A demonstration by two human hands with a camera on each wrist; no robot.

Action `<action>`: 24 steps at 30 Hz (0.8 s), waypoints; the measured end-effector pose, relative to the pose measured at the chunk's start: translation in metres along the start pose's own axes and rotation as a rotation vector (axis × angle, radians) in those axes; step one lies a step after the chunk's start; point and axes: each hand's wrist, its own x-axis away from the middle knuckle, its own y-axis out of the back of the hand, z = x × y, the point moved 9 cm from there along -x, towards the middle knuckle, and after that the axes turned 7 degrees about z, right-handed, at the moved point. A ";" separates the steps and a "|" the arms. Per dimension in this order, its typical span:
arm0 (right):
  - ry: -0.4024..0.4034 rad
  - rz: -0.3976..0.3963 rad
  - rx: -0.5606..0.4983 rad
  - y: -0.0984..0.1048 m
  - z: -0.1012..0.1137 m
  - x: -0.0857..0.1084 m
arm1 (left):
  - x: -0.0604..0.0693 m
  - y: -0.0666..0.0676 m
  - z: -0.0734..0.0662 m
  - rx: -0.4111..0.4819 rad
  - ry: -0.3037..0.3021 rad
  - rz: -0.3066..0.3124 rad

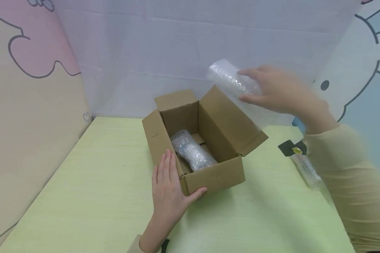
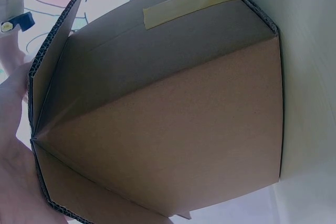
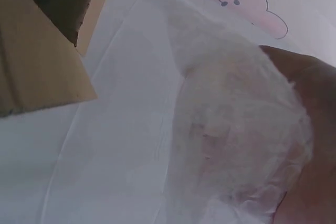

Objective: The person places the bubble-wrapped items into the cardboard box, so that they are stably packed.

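An open cardboard box (image 1: pixel 223 175) stands tilted on the table, its flaps spread. Inside lies a bubble-wrapped item (image 1: pixel 194 151); its contents cannot be made out. My left hand (image 1: pixel 168 189) presses the near left corner, fingers straight along the left flap and thumb against the front flap. Above the box's far right side, my right hand (image 1: pixel 277 89) holds a rolled piece of clear bubble wrap (image 1: pixel 229 77) between thumb and fingers, with a loose sheet trailing below. In the right wrist view the bubble wrap (image 3: pixel 241 129) covers much of the fingers.
On the right of the pale green table (image 1: pixel 114 175), beside the right sleeve, lies another bubble-wrapped item (image 1: pixel 307 170) with a black and yellow end. A white sheet (image 1: pixel 145 52) hangs behind the table. Walls with cartoon drawings flank both sides.
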 end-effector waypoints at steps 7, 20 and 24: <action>0.067 0.089 -0.011 -0.017 0.032 -0.032 | 0.000 0.001 0.001 -0.006 -0.001 -0.013; 0.112 0.286 -0.011 -0.067 0.060 -0.077 | 0.000 0.000 0.001 0.005 -0.003 -0.012; 0.125 0.364 -0.052 -0.077 0.068 -0.082 | 0.000 -0.001 0.000 -0.003 -0.003 -0.002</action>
